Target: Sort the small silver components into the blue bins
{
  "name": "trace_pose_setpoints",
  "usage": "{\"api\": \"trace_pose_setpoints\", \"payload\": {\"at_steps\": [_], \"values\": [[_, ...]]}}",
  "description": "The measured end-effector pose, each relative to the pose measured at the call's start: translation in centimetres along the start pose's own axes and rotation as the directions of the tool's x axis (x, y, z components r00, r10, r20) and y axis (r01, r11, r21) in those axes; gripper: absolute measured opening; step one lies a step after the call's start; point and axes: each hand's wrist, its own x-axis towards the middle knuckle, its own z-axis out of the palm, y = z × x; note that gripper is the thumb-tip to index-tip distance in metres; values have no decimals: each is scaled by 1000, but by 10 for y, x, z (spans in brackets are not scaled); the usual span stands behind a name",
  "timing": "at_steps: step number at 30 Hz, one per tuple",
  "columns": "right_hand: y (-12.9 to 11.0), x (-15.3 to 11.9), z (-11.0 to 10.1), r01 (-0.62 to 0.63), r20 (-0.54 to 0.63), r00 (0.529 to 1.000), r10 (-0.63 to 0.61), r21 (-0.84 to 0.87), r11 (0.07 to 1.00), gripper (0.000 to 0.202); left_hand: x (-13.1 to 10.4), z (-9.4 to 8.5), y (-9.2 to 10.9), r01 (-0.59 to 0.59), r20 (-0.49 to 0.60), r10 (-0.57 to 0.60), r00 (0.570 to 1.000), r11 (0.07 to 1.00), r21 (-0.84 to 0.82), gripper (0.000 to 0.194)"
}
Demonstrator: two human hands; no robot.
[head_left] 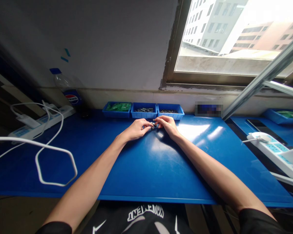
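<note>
My left hand point(137, 129) and my right hand point(168, 126) meet just above the blue table, in front of the bins. Between their fingertips are small dark and silvery metal parts point(153, 126), too small to name more exactly. Thumb and fingers of my left hand are closed on the left side of these parts. From the right, my right hand pinches at them too. Behind the hands stand three blue bins: one with green pieces point(118, 106), one with short silvery metal pieces point(146, 110), and one with thin small metal pieces point(169, 111).
A cola bottle point(72, 94) stands at the back left, near a power strip point(41, 122) and a looping white cable point(56, 147). On the right are another power strip point(274, 148), a black phone-like slab point(266, 131), a slanted metal bar point(258, 79) and a blue tray point(278, 118).
</note>
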Motion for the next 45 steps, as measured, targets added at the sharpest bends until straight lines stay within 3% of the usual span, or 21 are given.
{"api": "trace_pose_setpoints", "payload": {"at_steps": [7,16,23,26,30,36,41,45], "values": [[-1,-1,0,6,2,1000,-6,13,1000,29,0,5,6,136,64,-121,991,919,-371,26],[-3,-2,0,5,-1,1000,-5,46,999,25,3,3,5,236,81,-229,970,806,-543,41],[-6,-6,0,10,102,995,-21,105,994,32,7,7,-9,147,-145,-353,924,681,-717,44],[-7,-7,0,21,146,988,-39,127,992,37,7,9,-15,138,-164,-386,908,645,-752,45],[-7,-8,1,32,160,986,-52,126,991,39,7,10,-16,128,-147,-365,919,632,-764,41],[-6,-8,1,38,149,987,-55,116,993,36,6,8,-12,137,-146,-352,925,664,-735,41],[-10,-8,1,6,118,993,-18,103,995,36,10,8,-14,67,-254,-383,888,654,-754,41],[-9,-7,1,11,109,994,-24,111,994,31,19,10,-15,-36,-351,-393,850,622,-782,56]]}}
